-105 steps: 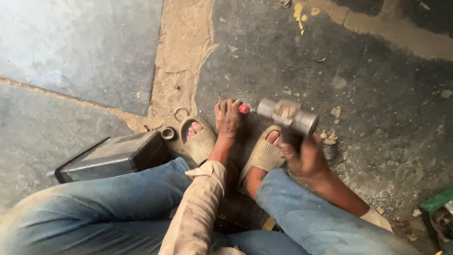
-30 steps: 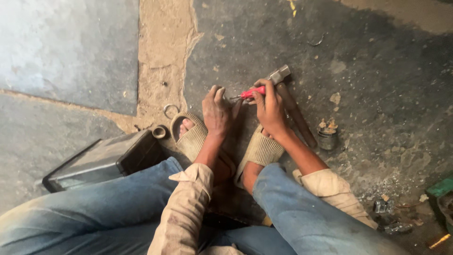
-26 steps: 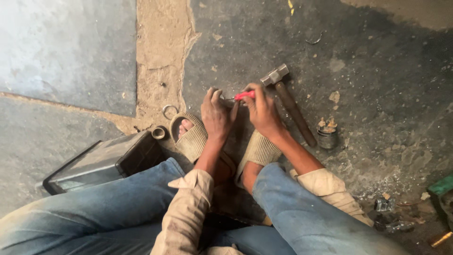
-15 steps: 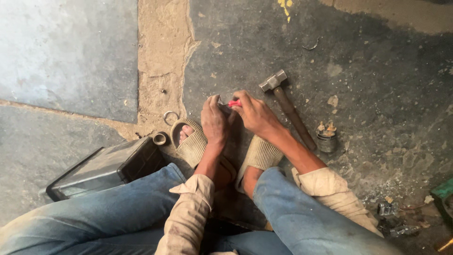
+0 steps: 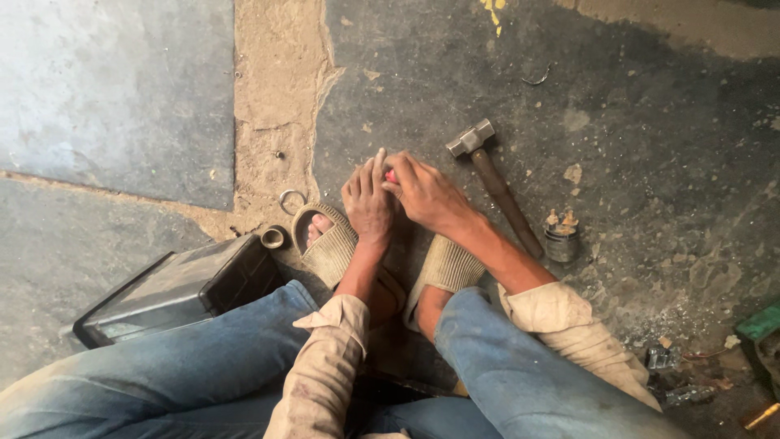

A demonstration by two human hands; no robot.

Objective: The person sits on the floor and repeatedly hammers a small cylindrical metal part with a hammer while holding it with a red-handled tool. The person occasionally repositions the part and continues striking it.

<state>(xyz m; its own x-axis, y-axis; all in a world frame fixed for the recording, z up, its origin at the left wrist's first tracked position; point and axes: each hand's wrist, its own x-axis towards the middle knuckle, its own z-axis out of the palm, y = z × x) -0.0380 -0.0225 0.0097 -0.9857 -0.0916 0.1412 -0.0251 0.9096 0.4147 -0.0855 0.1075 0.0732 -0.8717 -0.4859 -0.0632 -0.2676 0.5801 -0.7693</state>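
My left hand (image 5: 368, 197) and my right hand (image 5: 426, 193) meet on the floor just ahead of my sandalled feet. Between their fingertips shows a small red-handled tool (image 5: 391, 176), mostly hidden; my right fingers close around it and my left fingers press beside it. What lies under the tool is covered by the hands. A hammer (image 5: 492, 181) with a steel head and dark wooden handle lies on the floor just right of my right hand, untouched.
A black box (image 5: 175, 286) sits by my left leg, with a metal ring (image 5: 291, 197) and a short metal sleeve (image 5: 273, 238) near it. A small dark cylindrical part (image 5: 561, 240) stands right of the hammer. Metal scraps (image 5: 670, 370) and a green object (image 5: 760, 323) lie at right.
My right hand has put the hammer down on the floor and joined my left hand at the red-handled tool. Both hands have closed in over the spot.
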